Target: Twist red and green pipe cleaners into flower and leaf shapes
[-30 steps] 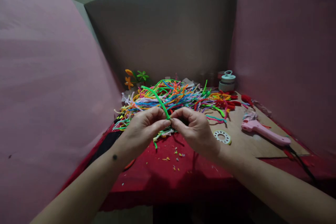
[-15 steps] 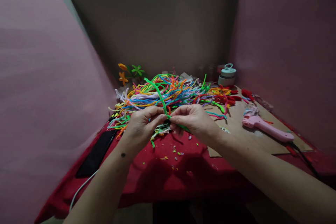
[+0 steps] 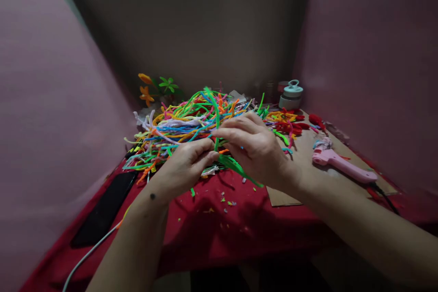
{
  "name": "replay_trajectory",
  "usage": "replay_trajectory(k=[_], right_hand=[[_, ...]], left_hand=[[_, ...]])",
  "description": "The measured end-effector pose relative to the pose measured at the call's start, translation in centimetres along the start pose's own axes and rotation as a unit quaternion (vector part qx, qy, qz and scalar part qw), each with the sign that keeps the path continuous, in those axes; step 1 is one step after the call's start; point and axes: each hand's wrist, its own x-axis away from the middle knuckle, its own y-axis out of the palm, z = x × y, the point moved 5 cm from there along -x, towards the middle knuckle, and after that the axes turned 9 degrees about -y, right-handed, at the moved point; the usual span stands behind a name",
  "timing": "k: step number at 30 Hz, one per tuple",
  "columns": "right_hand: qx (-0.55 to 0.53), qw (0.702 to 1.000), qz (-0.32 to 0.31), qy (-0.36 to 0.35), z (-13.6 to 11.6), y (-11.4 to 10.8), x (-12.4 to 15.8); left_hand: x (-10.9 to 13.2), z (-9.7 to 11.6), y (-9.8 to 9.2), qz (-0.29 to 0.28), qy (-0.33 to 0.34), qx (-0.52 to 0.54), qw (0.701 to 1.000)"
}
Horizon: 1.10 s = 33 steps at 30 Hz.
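While the left hand [image 3: 191,157] pinches a green pipe cleaner [image 3: 217,114] between thumb and forefinger, the right hand [image 3: 256,146] is partly opened, its fingertips at the same piece; I cannot tell if they grip it. The pipe cleaner is in front of a colourful heap [image 3: 178,123], with one part upright and another slanting down under the right palm. Between the hands and the near edge of the red tabletop [image 3: 195,242], a strip with small scraps gives open room. Along the left edge lies a black phone [image 3: 104,210], near a white cable [image 3: 80,260]. At the right, a pink tool [image 3: 345,166] is on a brown board [image 3: 284,198], well apart from the right hand's fingers. Pink walls [image 3: 369,54] limit both sides.
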Motion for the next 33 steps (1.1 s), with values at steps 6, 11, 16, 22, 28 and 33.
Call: replay_trajectory(k=[6, 11, 16, 22, 28, 33], right_hand=[[0.186, 0.964, -0.125, -0.142, -1.0, 0.8, -0.8], [0.061, 0.994, -0.083, 0.037, -0.7, 0.8, -0.4], [-0.169, 0.949, -0.036, 0.262, -0.1, 1.1, 0.3], [-0.31, 0.883, -0.07, 0.345, 0.8, 1.6, 0.4], [-0.34, 0.86, -0.081, 0.372, 1.1, 1.2, 0.6], [-0.292, 0.887, -0.072, 0.35, 0.5, 0.4, 0.5]], left_hand=[[0.4, -0.3, 0.0, -0.024, 0.002, 0.021, 0.999], [0.8, -0.5, -0.7, 0.049, -0.023, 0.07, 0.996], [1.3, -0.1, -1.2, 0.112, -0.013, 0.044, 0.993], [1.7, 0.9, -1.8, 0.113, 0.017, 0.033, 0.993], [1.6, 2.1, -2.1, 0.158, 0.059, 0.015, 0.986], [1.5, 3.1, -2.6, 0.165, 0.074, -0.011, 0.983]])
